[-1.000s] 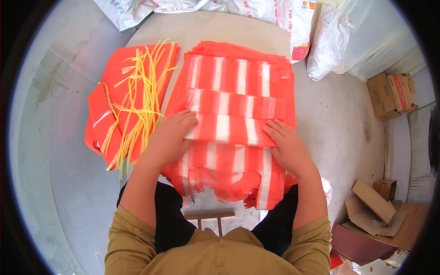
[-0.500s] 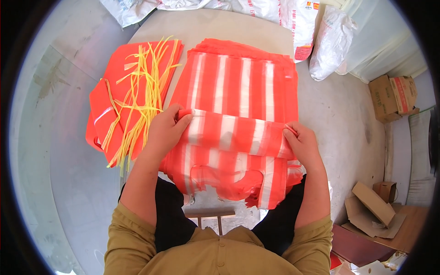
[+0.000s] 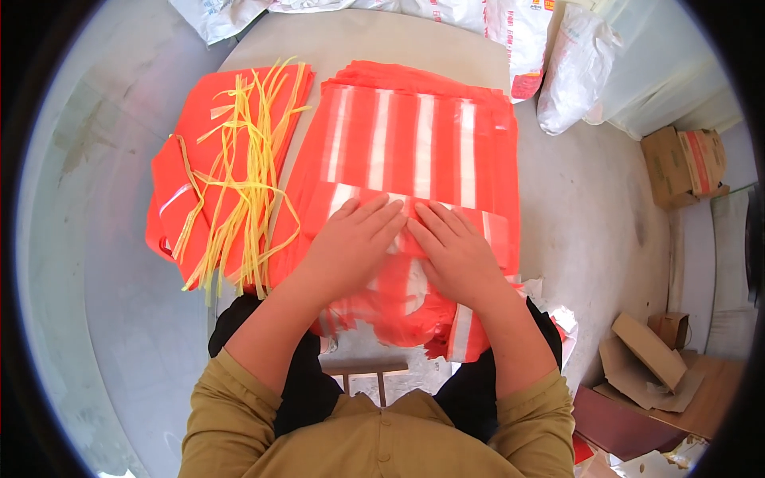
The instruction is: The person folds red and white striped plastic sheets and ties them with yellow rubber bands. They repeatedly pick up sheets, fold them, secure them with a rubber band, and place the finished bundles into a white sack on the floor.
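Note:
A stack of red plastic bags with white stripes (image 3: 402, 135) lies in front of me, its ragged near end hanging over the table edge toward my lap. Across its near half runs the folded-over part of the top bag (image 3: 496, 231). My left hand (image 3: 355, 239) lies flat on this fold, fingers stretched out and pointing away from me. Beside it, my right hand (image 3: 456, 248) presses down the same way, fingers extended, the two sets of fingertips close together near the middle. Neither hand grips anything. Both palms hide part of the fold.
Left of the stack are folded red bags (image 3: 203, 103) with loose yellow strips (image 3: 251, 167) strewn over them. White sacks (image 3: 578, 72) stand beyond the grey table (image 3: 351, 36). Cardboard boxes (image 3: 681, 167) sit at the far right, and an opened carton (image 3: 649, 366) lies nearer.
Both hands have let go of the fold's two ends and come inward to its middle, fingers now spread flat. The fold lies flatter on the stack, and a yellow strip has shifted toward it.

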